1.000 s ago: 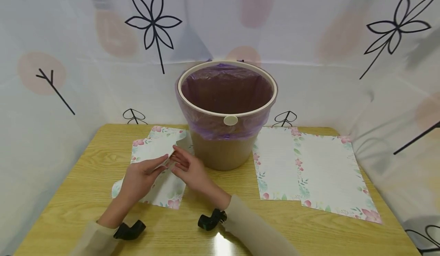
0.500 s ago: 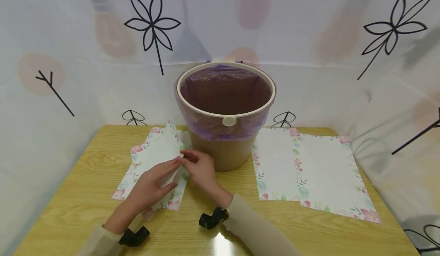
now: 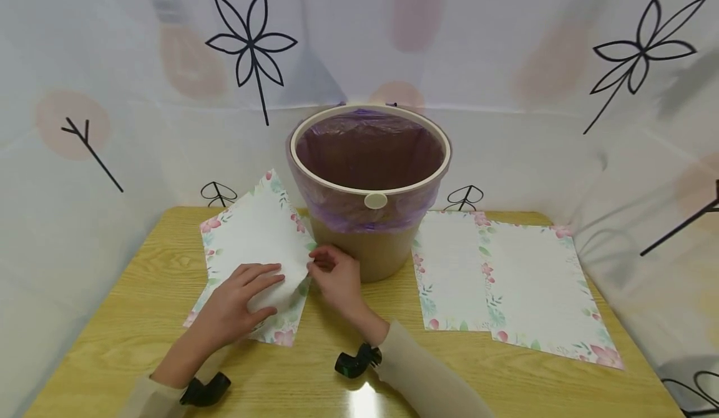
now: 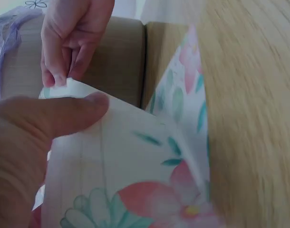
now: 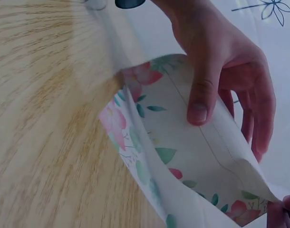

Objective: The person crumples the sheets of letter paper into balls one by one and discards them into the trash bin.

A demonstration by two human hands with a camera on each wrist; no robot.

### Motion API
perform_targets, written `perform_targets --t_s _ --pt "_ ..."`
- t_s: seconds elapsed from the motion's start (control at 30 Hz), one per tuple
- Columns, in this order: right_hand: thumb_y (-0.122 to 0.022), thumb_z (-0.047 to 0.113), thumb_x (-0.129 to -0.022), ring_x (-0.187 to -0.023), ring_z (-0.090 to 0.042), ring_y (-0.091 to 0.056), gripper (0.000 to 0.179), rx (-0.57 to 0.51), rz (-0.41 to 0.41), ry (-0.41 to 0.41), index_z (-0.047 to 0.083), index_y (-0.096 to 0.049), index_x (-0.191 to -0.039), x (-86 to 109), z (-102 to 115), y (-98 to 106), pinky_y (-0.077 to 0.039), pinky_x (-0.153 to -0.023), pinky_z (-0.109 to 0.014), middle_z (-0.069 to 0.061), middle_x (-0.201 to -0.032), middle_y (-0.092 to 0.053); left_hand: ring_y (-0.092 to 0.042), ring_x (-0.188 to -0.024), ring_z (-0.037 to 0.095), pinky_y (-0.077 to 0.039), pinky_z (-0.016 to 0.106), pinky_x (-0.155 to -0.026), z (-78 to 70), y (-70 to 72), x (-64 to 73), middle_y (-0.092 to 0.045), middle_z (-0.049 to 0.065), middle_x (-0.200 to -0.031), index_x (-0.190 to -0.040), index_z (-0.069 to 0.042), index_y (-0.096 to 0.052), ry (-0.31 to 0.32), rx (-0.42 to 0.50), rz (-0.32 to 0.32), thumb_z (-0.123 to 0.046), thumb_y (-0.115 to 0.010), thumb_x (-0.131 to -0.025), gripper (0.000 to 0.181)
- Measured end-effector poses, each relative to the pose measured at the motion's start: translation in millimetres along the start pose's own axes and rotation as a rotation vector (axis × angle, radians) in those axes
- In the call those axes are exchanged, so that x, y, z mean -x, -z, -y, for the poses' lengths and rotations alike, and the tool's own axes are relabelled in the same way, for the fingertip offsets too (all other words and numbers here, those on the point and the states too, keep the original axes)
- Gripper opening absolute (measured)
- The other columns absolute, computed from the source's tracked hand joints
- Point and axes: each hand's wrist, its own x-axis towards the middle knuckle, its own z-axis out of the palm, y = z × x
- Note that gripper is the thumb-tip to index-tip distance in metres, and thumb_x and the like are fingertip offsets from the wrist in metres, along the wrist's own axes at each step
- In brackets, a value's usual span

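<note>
My left wrist cam: left hand (image 4: pixel 21 142) fills the lower left, thumb (image 4: pixel 83 107) pressed flat on the floral sheet (image 4: pixel 135 161). Right hand (image 4: pixel 71 35) at top pinches the sheet's upper corner between fingertips. Sheet is folded, crease running down toward the wooden table (image 4: pixel 254 118). Tan bin (image 4: pixel 119 61) sits right behind the paper.

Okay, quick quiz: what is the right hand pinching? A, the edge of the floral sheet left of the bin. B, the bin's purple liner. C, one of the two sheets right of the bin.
A: the right hand pinches the edge of the floral sheet, which the left hand presses flat.
</note>
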Motion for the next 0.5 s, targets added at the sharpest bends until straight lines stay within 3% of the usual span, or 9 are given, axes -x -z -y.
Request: perform_targets --t_s 0.13,0.37,0.5 --pt "-0.067 -0.016 -0.084 -0.087 -0.037 -0.069 0.011 0.003 0.007 0.003 -0.014 -0.066 -0.095 2.3 0.1 0.9 -0.058 -0.076 -0.035 -0.026 -0.094 -0.068 -0.059 -0.108 0.023 -0.050 0.038 -0.086 2.4 3.1 1.5 -0.066 0.004 -0.121 -0.114 -0.011 -0.072 0.026 -0.055 -0.078 -0.018 -0.095 -0.063 0.056" --pt "-0.065 -0.017 -0.085 -0.089 -0.037 -0.068 0.025 0.026 0.046 0.013 -0.012 -0.059 -0.109 6.8 1.5 0.3 -0.058 -0.076 -0.033 -0.027 -0.093 -0.068 -0.065 -0.093 0.024 -0.050 0.040 -0.079 4.5 9.0 3.4 -0.072 0.002 -0.103 -0.097 -0.010 -0.078 0.055 -0.071 -0.216 -0.022 -0.090 -0.070 0.033" --pt "-0.065 -0.017 -0.085 -0.085 -0.039 -0.069 0.037 0.046 0.075 0.046 -0.013 -0.055 -0.120 9.6 0.0 -0.3 -0.058 -0.075 -0.036 -0.027 -0.091 -0.069 -0.067 -0.088 0.022 -0.052 0.039 -0.076 4.9 10.8 2.8 -0.073 0.001 -0.097 -0.092 -0.010 -0.079 0.080 -0.091 -0.279 -0.014 -0.092 -0.063 0.031"
